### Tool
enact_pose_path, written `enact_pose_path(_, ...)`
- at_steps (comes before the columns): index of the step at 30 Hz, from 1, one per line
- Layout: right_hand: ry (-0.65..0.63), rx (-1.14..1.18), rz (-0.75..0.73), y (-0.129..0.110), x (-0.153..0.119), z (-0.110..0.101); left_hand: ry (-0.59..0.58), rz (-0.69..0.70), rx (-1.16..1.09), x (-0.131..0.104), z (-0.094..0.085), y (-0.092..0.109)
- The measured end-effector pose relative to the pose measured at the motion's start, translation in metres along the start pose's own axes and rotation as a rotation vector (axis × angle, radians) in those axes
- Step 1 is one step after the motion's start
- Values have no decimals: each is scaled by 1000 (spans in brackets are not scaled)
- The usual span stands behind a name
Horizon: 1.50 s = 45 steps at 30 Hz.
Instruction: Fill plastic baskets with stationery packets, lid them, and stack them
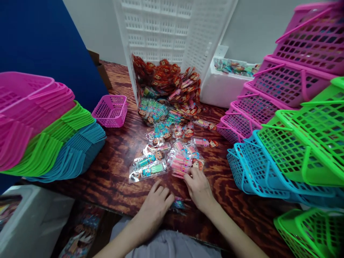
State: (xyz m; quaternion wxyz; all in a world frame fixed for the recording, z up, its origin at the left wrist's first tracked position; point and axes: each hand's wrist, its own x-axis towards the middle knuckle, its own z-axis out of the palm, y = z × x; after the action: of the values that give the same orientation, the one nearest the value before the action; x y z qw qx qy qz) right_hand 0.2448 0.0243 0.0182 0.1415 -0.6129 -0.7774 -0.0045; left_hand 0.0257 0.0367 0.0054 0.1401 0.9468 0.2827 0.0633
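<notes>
My left hand is low over the front of the table, its fingers curled. A small bluish see-through packet sticks out beside its thumb side, partly blurred. My right hand reaches to the near edge of a pile of pink doll-figure packets, with its fingers bent onto a packet there. The fingertips hide part of that packet. Left of this pile lie clear packets with teal and green doll figures, flat on the wood.
A white crate tipped on its side spills red-haired doll packets onto the table. Nested baskets stand left, near one pink basket. Filled pink, blue and green baskets stack up right. A white foam box stands behind.
</notes>
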Motion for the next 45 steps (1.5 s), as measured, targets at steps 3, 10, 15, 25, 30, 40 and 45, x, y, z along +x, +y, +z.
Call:
enact_pose_path(3,-89,-3,-81,-8,-11,-5,14,8,-36,-7,-5,2)
enact_pose_path(10,-138,19,-85,-8,-14,-7,39,4,-48,-14,-3,3)
enact_pose_path(15,-171,137,-108,-10,-19,-9,23,-5,-80,-14,-7,4)
enact_pose_path(25,-214,289,-1,-19,-26,-16,142,-24,-90,-20,-6,7)
enact_pose_path(30,-220,313,9,-21,-28,-14,196,-19,-81,-21,-7,6)
enact_pose_path(40,-268,528,79,-27,-31,-21,313,24,28,-12,0,7)
enact_pose_path(45,-386,678,117,-7,-11,-28,75,115,-35,-3,-14,4)
